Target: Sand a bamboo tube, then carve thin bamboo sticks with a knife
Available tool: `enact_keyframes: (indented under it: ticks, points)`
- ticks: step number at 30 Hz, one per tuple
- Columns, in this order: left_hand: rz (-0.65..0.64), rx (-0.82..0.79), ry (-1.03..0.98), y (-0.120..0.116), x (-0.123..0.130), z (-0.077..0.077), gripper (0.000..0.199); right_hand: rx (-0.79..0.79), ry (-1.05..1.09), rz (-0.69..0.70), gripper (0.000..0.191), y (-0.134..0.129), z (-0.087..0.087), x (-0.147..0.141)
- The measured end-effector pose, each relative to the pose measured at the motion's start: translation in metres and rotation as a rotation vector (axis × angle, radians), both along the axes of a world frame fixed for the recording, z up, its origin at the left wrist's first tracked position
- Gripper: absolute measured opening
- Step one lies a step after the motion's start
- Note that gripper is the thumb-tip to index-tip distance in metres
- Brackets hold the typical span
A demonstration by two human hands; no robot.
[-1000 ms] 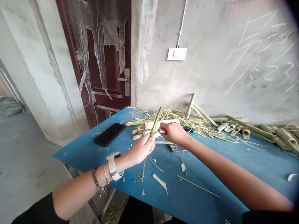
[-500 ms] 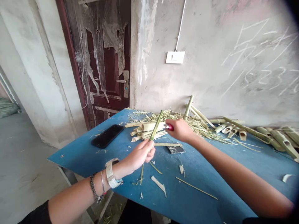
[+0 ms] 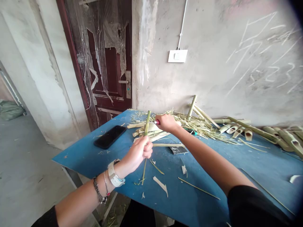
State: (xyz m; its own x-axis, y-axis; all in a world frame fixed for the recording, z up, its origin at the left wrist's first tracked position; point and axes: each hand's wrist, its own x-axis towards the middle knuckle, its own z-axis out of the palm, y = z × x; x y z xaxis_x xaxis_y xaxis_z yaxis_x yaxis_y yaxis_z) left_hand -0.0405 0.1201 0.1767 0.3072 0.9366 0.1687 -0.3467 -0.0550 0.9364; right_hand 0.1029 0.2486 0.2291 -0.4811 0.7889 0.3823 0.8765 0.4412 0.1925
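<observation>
My left hand (image 3: 142,148) is closed around a green bamboo strip (image 3: 147,121), which stands up nearly vertical from the fist. In my right hand (image 3: 167,123) is a red-handled knife (image 3: 157,122), the fingers wrapped round its handle. Its short metal part reaches left to the strip's side, above my left fist; whether it touches the strip I cannot tell. Behind the strip lies a stack of split bamboo pieces (image 3: 153,128). Under my hands, a pale bamboo slat (image 3: 165,145) rests across a dark flat piece (image 3: 178,150) on the blue table (image 3: 199,208).
A black phone (image 3: 110,136) lies on the left of the table. Thin bamboo shavings (image 3: 208,134) are heaped towards the wall, with cut bamboo tubes (image 3: 248,134) at the right. An upright bamboo piece (image 3: 191,107) leans at the back. Loose scraps (image 3: 161,186) lie near the front edge.
My right hand has moved left with the knife, closer to the strip. The bamboo strip has swung from a rightward lean to nearly upright, and my left hand has shifted slightly left.
</observation>
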Motion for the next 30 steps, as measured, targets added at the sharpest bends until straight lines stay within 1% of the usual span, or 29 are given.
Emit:
enact_keyframes:
  ticks: [2,6,9,11,13,15,16,17,18,19,21,23,24,26,28,30]
  points:
    - [0.021,-0.051,-0.026,-0.004,-0.001,-0.003,0.029,-0.022,-0.001,-0.013,0.024,0.01,0.0,-0.006]
    - [0.0,-0.098,-0.053,-0.009,-0.003,-0.008,0.029,-0.054,0.009,-0.063,0.024,0.027,-0.001,-0.015]
    - [0.036,-0.127,-0.105,-0.012,0.002,-0.004,0.029,-0.071,0.015,-0.075,0.024,0.033,0.0,-0.021]
    - [0.071,-0.139,-0.121,-0.019,0.008,-0.001,0.029,-0.084,0.029,-0.101,0.024,0.033,0.003,-0.019]
    - [0.05,-0.121,-0.096,-0.031,0.013,-0.001,0.031,-0.103,0.058,-0.167,0.025,0.032,0.009,-0.005]
    - [-0.013,-0.084,-0.049,-0.045,0.013,-0.005,0.033,-0.117,0.101,-0.268,0.029,0.031,0.015,0.02]
    - [-0.01,-0.076,-0.049,-0.05,0.011,-0.007,0.034,-0.119,0.124,-0.325,0.03,0.031,0.017,0.035]
    - [0.039,-0.078,-0.06,-0.053,0.007,-0.01,0.037,-0.114,0.144,-0.362,0.03,0.032,0.017,0.049]
    - [0.087,-0.069,-0.035,-0.055,0.002,-0.012,0.038,-0.105,0.161,-0.385,0.03,0.033,0.017,0.061]
    - [0.107,-0.064,0.01,-0.054,-0.003,-0.014,0.038,-0.096,0.171,-0.397,0.029,0.034,0.015,0.071]
    - [0.076,-0.056,0.124,-0.048,-0.012,-0.015,0.034,-0.085,0.177,-0.38,0.025,0.033,0.01,0.08]
    - [0.033,-0.054,0.184,-0.041,-0.015,-0.015,0.03,-0.064,0.176,-0.321,0.021,0.024,0.006,0.075]
    - [0.03,-0.053,0.191,-0.038,-0.015,-0.014,0.029,-0.049,0.175,-0.282,0.019,0.016,0.004,0.069]
    - [0.043,-0.048,0.21,-0.033,-0.012,-0.011,0.028,-0.015,0.174,-0.196,0.017,-0.006,0.002,0.054]
    - [0.054,-0.027,0.25,-0.03,-0.008,-0.008,0.028,0.017,0.157,-0.086,0.016,-0.034,0.0,0.038]
    - [0.11,0.033,0.304,-0.027,-0.005,-0.006,0.028,0.038,0.113,0.05,0.016,-0.062,-0.003,0.025]
